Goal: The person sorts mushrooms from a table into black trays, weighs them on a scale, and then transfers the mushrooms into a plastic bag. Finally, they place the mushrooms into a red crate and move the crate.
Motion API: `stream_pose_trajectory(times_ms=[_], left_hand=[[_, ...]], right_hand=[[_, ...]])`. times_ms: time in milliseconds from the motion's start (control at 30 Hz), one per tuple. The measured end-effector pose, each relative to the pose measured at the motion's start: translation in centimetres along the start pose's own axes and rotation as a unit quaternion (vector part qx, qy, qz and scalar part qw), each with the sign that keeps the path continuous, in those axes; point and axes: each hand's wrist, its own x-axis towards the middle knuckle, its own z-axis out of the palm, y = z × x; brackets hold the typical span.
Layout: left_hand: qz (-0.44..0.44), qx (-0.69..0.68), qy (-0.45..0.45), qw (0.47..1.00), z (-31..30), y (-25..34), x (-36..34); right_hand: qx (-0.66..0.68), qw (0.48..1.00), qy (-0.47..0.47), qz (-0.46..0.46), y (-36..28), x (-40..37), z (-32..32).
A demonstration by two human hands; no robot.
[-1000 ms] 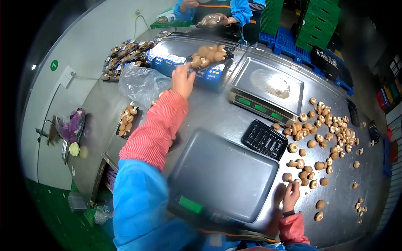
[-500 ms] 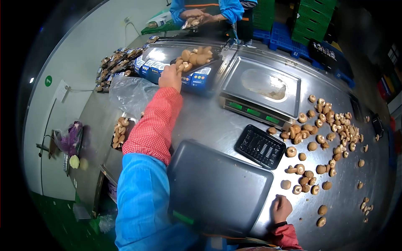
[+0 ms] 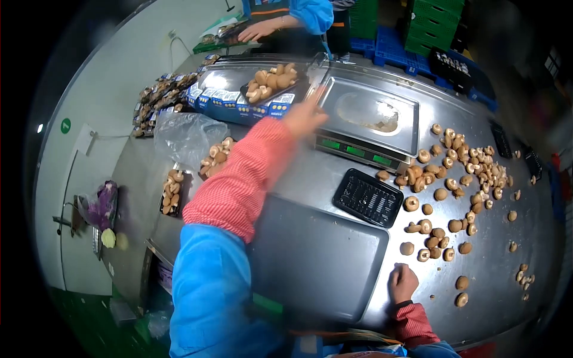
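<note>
My left hand, smeared by motion, reaches over the left edge of the metal weighing scale. Its thumb and fingers look apart, with nothing visible in them. Left of it, brown mushrooms fill a dark tray on top of blue labelled packaging. My right hand rests closed on the metal table, with no object showing in it. Beyond that hand lies a black plastic tray holding nothing. A large grey tray lies in front of me, partly behind my left sleeve.
Loose mushrooms spread over the table's right side. Clear plastic film and trays of mushrooms are at the left, with packed trays behind. A co-worker's hand is across the table. Green crates stand behind.
My left hand has left the filled mushroom tray and moved right toward the scale. My right hand stays closed on the table. The co-worker no longer holds the pack; one hand is stretched out flat.
</note>
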Motion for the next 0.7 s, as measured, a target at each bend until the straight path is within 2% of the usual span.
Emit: stream_pose_trajectory(times_ms=[67, 133, 200, 267, 300, 333, 400, 467, 500, 533, 600, 667, 700], left_hand=[[0.032, 0.035, -0.057, 0.997, 2.8, 2.6, -0.2], [0.058, -0.04, -0.102, 0.992, 5.0, 6.2, -3.4], [0.091, -0.157, -0.08, 0.98, 7.5, 8.3, -8.0], [0.187, -0.153, -0.07, 0.968, 8.2, 10.6, -13.1], [0.213, -0.144, -0.093, 0.962, 7.9, 11.6, -15.4], [0.24, -0.137, -0.117, 0.954, 7.5, 12.4, -17.8], [0.21, -0.166, -0.161, 0.95, 7.2, 13.1, -22.0], [0.145, -0.18, -0.204, 0.951, 5.9, 14.2, -25.8], [0.113, -0.188, -0.225, 0.949, 5.5, 14.6, -27.5], [0.101, -0.208, -0.205, 0.951, 5.6, 14.4, -29.2], [0.075, -0.248, -0.166, 0.951, 6.1, 13.9, -32.5], [0.025, -0.265, -0.142, 0.953, 6.5, 13.8, -35.4], [-0.001, -0.273, -0.131, 0.953, 6.7, 13.8, -36.6]], right_hand=[[-0.006, 1.0, -0.004, 0.006, -0.1, -0.2, -0.1], [-0.003, 1.0, 0.031, -0.002, 0.0, -0.3, 0.1], [0.089, 0.994, 0.021, 0.067, -0.2, 0.0, -0.3], [0.336, 0.921, 0.072, 0.185, -2.3, 2.5, -1.4], [0.375, 0.897, 0.049, 0.227, -5.1, 4.4, -4.1], [0.402, 0.905, 0.077, 0.117, -3.3, 5.2, -2.6], [0.363, 0.93, 0.026, 0.049, -1.5, 8.4, -1.8], [0.319, 0.947, 0.002, -0.041, -2.3, 12.2, -1.3], [0.325, 0.944, -0.038, -0.04, -3.9, 13.9, -1.9], [0.329, 0.94, -0.078, -0.039, -5.4, 15.4, -2.4], [0.238, 0.952, -0.149, -0.124, -6.7, 18.3, -1.6], [0.138, 0.943, -0.178, -0.244, -7.0, 20.3, 0.3], [0.133, 0.942, -0.221, -0.215, -7.3, 20.7, 1.2]])
